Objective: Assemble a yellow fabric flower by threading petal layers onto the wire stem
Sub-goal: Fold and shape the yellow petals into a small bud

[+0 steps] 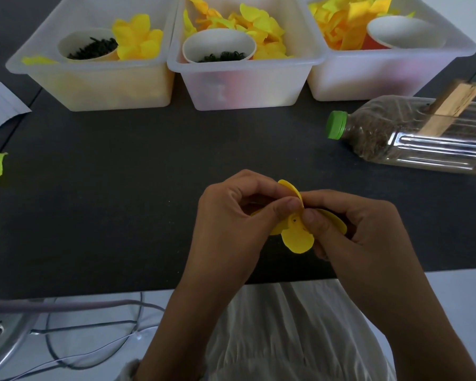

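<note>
Three bins at the back of the table, hands at the front.
Each bin (pixel 94 86) holds a cup (pixel 87 45) among petals (pixel 138 37); a bottle (pixel 412 136) lies right, paper (pixel 0 105) left; both hands meet on a petal layer (pixel 297 237) near the table (pixel 121 188) edge.

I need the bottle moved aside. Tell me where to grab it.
Grip the clear bottle round its ribbed body just right of the green cap, coming from above. It lies on its side, and a wooden block sits farther along.
</note>
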Demonstrator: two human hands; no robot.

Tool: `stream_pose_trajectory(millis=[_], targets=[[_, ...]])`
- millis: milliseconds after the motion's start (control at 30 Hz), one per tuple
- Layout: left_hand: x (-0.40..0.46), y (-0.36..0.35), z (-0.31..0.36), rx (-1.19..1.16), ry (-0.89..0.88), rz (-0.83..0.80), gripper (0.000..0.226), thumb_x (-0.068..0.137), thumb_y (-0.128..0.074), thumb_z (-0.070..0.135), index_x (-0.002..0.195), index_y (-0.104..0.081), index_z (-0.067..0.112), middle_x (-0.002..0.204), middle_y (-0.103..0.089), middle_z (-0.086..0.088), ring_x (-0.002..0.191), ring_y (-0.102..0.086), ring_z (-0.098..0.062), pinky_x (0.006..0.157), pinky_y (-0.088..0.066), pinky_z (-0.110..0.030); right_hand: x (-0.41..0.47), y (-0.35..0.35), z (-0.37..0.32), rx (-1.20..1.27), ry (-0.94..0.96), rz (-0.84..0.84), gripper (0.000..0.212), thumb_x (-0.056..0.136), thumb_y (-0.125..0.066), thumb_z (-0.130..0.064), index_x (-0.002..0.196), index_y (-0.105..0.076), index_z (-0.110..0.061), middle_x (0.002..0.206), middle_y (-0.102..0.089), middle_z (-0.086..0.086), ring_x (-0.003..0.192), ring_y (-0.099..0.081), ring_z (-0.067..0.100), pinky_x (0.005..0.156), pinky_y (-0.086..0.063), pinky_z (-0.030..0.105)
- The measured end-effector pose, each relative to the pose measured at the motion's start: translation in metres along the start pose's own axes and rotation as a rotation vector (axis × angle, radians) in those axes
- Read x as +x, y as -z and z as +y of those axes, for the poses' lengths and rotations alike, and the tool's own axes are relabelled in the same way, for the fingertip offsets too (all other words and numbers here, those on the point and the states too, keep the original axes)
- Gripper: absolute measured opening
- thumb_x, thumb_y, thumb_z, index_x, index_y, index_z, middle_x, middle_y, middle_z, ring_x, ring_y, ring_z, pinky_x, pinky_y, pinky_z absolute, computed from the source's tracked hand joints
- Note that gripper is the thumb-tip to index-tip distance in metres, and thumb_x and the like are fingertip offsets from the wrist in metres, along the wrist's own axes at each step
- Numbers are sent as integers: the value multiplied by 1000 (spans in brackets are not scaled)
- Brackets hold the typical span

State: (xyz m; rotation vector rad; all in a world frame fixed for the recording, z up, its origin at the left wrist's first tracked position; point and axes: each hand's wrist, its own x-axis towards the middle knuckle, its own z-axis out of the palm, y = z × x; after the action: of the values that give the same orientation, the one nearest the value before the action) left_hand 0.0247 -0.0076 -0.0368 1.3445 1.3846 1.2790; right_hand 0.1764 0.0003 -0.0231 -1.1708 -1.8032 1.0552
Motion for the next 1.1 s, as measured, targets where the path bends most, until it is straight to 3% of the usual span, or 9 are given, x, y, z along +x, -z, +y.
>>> stream_pose_trajectory(millis=[167, 300, 433, 700, 967, 1100], targets=[[-1, -1, -1, -18, 0, 6, 13, 71, -70, 36, 81, -71, 26, 87, -70, 9, 83, -69, -9, 71, -56, -21, 0, 0, -1, -2, -4, -3, 22, 86, -57, -24, 90, -64, -45, 79, -70, -12, 64, -64, 9, 54, -51, 17], [-2, -1, -2, -23, -3, 15, 15, 71, -70, 36, 82, -71, 24, 87, -70, 8, 82, -70, -9, 70, -56, -21, 0, 0, -1, 27, -31, -13, 15, 81, -54, -37, 89, -63, -46, 79, -70, -14, 67, -65, 9, 55, -51, 16], [-2, -2, -2, -9, -1, 11, 15, 71, -69, 37, 82, -70, 26, 88, -70, 9, 82, -69, -8, 71, -56, -21, 0, 0, 0, 32, -32, -20, 17, 84, -55, -31, 90, -64, -44, 79, -70, -12, 66, -65, 10, 55, -52, 17], [-4, -3, -1, -1, -36, 50, 15, 72, -70, 34, 82, -70, 23, 87, -70, 6, 82, -69, -11, 71, -57, -25, -1, 2, -3, 69, -16, -38, 16, 79, -52, -37, 86, -64, -45, 76, -69, -11, 61, -63, 8, 52, -48, 13], [-9, -11, -4, 58, -76, 172, 4, 82, -74, 20, 84, -71, 18, 82, -70, 2, 79, -69, -16, 69, -57, -29, -1, 0, -5, -47, 12, -17, 20, 86, -54, -28, 93, -64, -44, 64, -64, -14, 58, -60, 9, 54, -45, 17], [-9, -11, -3, 78, -114, 282, 5, 85, -72, 20, 84, -69, 17, 81, -69, 3, 78, -68, -19, 68, -56, -31, -3, -4, -7, 108, -51, 26, 15, 86, -57, -27, 94, -69, -31, 61, -63, -13, 55, -58, 4, 51, -43, 12]])
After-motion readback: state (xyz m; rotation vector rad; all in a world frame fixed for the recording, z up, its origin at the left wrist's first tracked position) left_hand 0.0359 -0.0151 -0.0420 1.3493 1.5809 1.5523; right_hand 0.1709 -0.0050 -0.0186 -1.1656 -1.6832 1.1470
